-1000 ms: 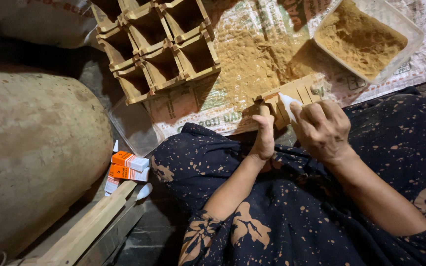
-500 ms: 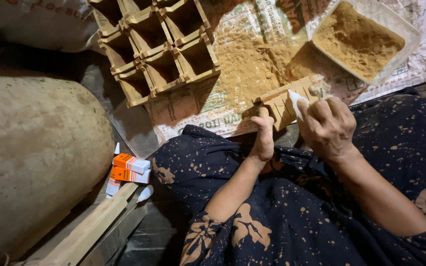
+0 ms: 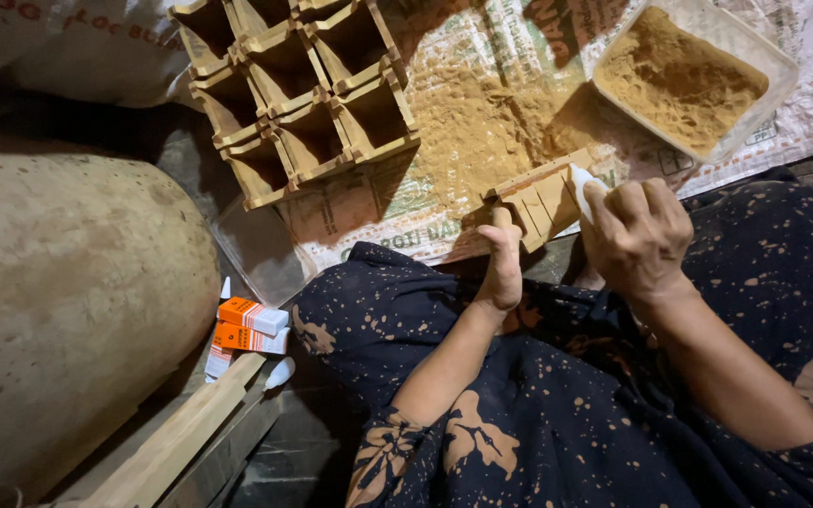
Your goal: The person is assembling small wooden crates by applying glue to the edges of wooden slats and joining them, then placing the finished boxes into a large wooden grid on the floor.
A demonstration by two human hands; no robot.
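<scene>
Here, in the head view, the left hand (image 3: 503, 266) sits at the centre of the frame, its grip closed around the near end of a small wooden frame (image 3: 540, 199) with slats. The right hand (image 3: 634, 237), just right of centre, has its grip closed on a small white piece (image 3: 582, 180) that touches the right end of that frame. The frame lies on a printed woven sack (image 3: 482, 113) spread over the floor, dusted with brown powder (image 3: 482, 132) just above the hands. In the upper right, a clear plastic tub (image 3: 783, 66) holds more of the same powder. In the upper middle, a block of empty square wooden cells (image 3: 298, 94) rests partly on the sack. Two orange boxes (image 3: 248, 325) lie stacked at lower left, near a wooden plank (image 3: 176, 442). A large tan sack (image 3: 68, 310) fills the left side. Dark spotted cloth (image 3: 566, 423) covers the person's lap across the bottom.
</scene>
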